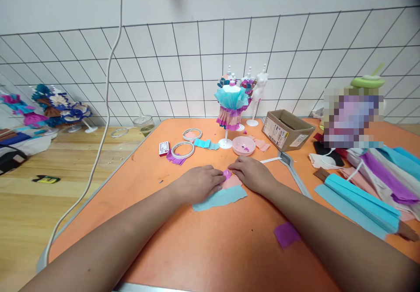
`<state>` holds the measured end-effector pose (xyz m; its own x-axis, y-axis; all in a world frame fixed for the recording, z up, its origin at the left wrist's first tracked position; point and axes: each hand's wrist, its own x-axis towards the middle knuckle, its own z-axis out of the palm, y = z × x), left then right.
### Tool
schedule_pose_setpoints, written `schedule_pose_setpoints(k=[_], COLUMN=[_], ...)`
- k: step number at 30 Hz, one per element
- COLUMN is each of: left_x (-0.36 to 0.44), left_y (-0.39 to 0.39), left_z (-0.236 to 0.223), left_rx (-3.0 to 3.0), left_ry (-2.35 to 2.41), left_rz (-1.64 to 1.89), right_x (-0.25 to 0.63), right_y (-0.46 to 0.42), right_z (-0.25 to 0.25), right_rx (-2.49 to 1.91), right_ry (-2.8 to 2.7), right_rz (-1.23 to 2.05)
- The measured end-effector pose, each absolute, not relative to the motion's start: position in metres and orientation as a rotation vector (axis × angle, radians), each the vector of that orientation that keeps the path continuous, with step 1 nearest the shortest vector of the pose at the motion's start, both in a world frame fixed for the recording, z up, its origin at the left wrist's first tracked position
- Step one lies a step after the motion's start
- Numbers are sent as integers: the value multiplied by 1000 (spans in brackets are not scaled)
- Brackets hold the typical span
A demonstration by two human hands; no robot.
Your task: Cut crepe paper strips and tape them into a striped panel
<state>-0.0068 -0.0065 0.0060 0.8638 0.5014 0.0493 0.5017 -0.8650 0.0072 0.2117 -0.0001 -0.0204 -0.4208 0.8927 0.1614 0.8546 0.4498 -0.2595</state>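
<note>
Both of my hands are together over small pieces of crepe paper on the orange table. My left hand has its fingers drawn together at the left edge of a small purple paper piece. At the right edge of the same piece are the closed fingertips of my right hand. Under and beside it lies a pink paper piece, partly hidden. A light blue crepe strip lies flat just in front, its left end close under my left hand. Near my right forearm rests a purple square.
Behind my hands stand a pink bowl, a small mannequin in a paper dress and a cardboard box. Tape rolls and a small red-and-white box are at left. Crepe paper rolls lie at right. A white cable hangs at left.
</note>
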Motion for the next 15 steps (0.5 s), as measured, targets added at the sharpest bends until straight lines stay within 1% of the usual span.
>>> schedule_pose_setpoints(k=[7,11,15], left_x=[-8,-5,-2], left_y=[-4,-4,-5], left_z=[8,3,-1], left_rx=[-3068,-3022,-2981], left_ry=[-867,-905,-826], left_rz=[-97,-141,-203], right_x=[210,207,205], right_y=[9,11,12], right_z=[-22,-21,-16], right_rx=[-1585,-1612,-1575], right_ry=[-2426,-2484,-2605], right_rz=[200,146,71])
